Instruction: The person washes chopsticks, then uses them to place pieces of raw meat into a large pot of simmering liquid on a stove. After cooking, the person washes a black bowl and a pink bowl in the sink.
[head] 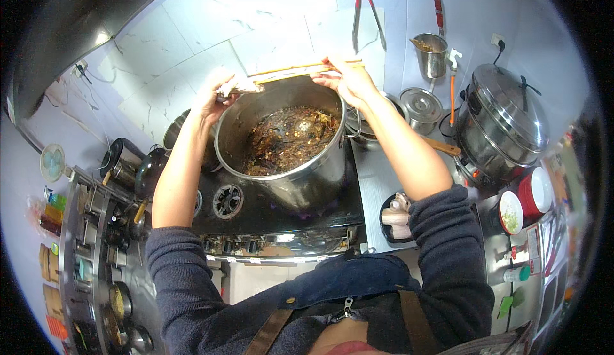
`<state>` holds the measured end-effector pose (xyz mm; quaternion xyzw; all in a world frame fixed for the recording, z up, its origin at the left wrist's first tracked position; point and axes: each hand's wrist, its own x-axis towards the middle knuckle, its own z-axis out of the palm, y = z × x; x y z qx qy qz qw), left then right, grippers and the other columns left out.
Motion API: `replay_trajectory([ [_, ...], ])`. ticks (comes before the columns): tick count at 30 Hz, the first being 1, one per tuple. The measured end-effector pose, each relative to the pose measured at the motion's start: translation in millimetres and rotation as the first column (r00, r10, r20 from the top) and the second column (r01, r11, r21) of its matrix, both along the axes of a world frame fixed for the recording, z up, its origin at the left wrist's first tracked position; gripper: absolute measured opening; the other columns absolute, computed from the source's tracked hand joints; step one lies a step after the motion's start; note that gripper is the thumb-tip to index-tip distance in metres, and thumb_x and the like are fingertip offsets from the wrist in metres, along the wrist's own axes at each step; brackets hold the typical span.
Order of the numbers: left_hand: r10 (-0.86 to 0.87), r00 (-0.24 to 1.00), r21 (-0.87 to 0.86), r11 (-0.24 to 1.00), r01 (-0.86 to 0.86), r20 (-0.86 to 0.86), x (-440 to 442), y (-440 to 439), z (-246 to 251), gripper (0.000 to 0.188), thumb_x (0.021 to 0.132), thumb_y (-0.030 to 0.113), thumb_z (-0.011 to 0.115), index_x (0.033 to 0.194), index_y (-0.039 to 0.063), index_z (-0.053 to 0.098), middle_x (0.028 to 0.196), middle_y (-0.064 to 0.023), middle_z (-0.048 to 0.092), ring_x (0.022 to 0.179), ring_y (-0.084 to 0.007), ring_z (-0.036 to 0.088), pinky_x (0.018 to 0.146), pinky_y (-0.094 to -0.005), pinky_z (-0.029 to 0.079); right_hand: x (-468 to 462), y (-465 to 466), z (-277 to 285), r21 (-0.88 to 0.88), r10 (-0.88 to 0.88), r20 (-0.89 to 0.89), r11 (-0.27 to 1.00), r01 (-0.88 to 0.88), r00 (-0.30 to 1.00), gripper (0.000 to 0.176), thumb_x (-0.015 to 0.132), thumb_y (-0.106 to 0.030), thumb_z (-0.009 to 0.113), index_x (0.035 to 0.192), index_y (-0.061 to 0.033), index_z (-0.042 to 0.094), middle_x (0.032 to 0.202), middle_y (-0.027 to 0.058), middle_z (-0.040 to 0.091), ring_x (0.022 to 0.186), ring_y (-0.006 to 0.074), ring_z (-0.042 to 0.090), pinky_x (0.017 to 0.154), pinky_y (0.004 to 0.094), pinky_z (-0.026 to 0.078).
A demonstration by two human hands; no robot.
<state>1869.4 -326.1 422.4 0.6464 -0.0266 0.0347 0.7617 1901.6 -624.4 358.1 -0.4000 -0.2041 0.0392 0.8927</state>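
My left hand (211, 98) grips a pale, crumpled-looking piece (245, 86) above the left rim of a large steel stockpot; glare hides whether it is meat or cloth. In my right hand (348, 81) is a pair of long chopsticks (292, 71), held level over the pot's far side. Their left ends reach the pale piece. The stockpot (307, 187) stands on a black gas stove (283, 218) and contains dark broth (288, 139) with chillies, seeds and leaves floating in it. Below my right forearm, a black bowl (386, 237) contains pale pieces of meat (397, 217).
A lidded steel pot (508, 115) stands at the right, near stacked red bowls (532, 196) and a bowl of chopped greens (511, 213). Red-handled tongs (363, 14) hang on the wall. A wooden handle (441, 146) juts out beside my right forearm. Metal shelving (103, 240) fills the left.
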Motion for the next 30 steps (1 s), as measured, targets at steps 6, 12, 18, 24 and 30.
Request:
replay_trajectory([
  [6,0.023,1.000,-0.069,0.997,-0.023,0.008,13,7,-4,0.019,0.082,0.022,0.067,0.086,0.013,0.051,0.078,-0.0025,0.056,0.061,-0.0107,0.054,0.046,-0.0195,0.044,-14,6,-20,0.094,-0.025,-0.112,0.995,0.036,0.993,0.022,0.094,-0.016,0.050,0.095,0.0054,0.054,0.093,0.0202,0.060,0.081,0.0290,0.065,0.074,0.0369,0.057],
  [12,-0.047,0.993,-0.116,0.991,0.060,0.108,30,19,-15,0.017,0.085,0.020,0.062,0.092,0.011,0.050,0.078,-0.0045,0.055,0.058,-0.0113,0.052,0.043,-0.0187,0.039,-43,18,-17,0.024,-0.089,-0.061,0.996,0.091,0.994,0.022,0.095,-0.018,0.050,0.095,0.0031,0.055,0.093,0.0164,0.060,0.083,0.0256,0.065,0.076,0.0338,0.056],
  [18,0.107,0.982,0.109,0.986,-0.125,0.158,23,9,-20,0.020,0.085,0.026,0.062,0.093,0.011,0.051,0.072,-0.0053,0.054,0.054,-0.0134,0.052,0.039,-0.0184,0.034,-46,22,5,-0.027,-0.161,0.014,0.987,0.161,0.987,0.024,0.094,-0.018,0.052,0.098,0.0050,0.056,0.089,0.0193,0.063,0.079,0.0243,0.066,0.072,0.0306,0.056],
  [24,-0.008,0.994,0.170,0.985,-0.011,0.110,9,3,-11,0.028,0.085,0.026,0.063,0.104,0.011,0.050,0.080,-0.0044,0.056,0.058,-0.0125,0.053,0.045,-0.0195,0.039,-18,7,4,0.062,-0.148,-0.054,0.986,0.152,0.987,0.024,0.094,-0.020,0.051,0.094,0.0040,0.056,0.084,0.0171,0.062,0.073,0.0229,0.065,0.065,0.0315,0.056],
  [30,0.105,0.991,-0.046,0.994,-0.101,0.084,7,-2,-6,0.023,0.084,0.029,0.065,0.088,0.010,0.053,0.071,-0.0031,0.055,0.051,-0.0111,0.049,0.040,-0.0183,0.035,-39,11,-15,0.093,-0.081,-0.128,0.991,0.093,0.988,0.021,0.095,-0.014,0.046,0.091,0.0047,0.055,0.086,0.0188,0.061,0.077,0.0280,0.065,0.071,0.0345,0.058],
])
